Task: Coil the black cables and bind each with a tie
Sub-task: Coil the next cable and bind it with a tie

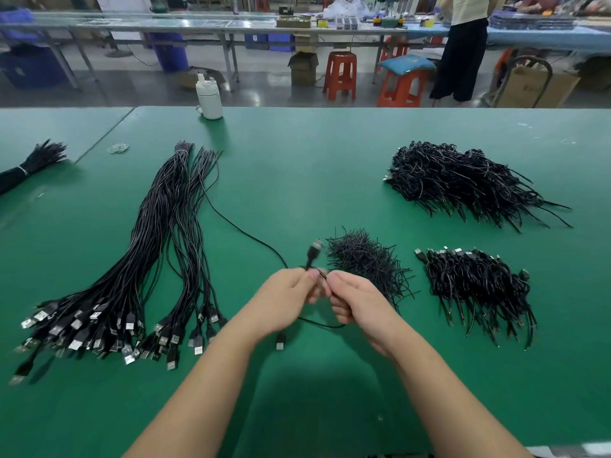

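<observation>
One black USB cable [244,232] runs from the straight bundle of uncoiled cables [158,233] on the left across the green table to my hands. My left hand [287,297] grips it just below its plug [314,252], which sticks up blurred. My right hand [355,300] pinches the cable beside my left thumb, and a loop of the cable hangs below both hands. A heap of short black ties [367,259] lies just beyond my right hand. Coiled, tied cables form a small pile [476,285] at right and a larger pile [463,180] behind it.
A white bottle [209,99] stands near the table's far edge. Rubber bands [118,148] lie at back left, beside another bound cable bundle [29,165] at the left edge. Beyond the table are stools, boxes, benches and a standing person [463,44].
</observation>
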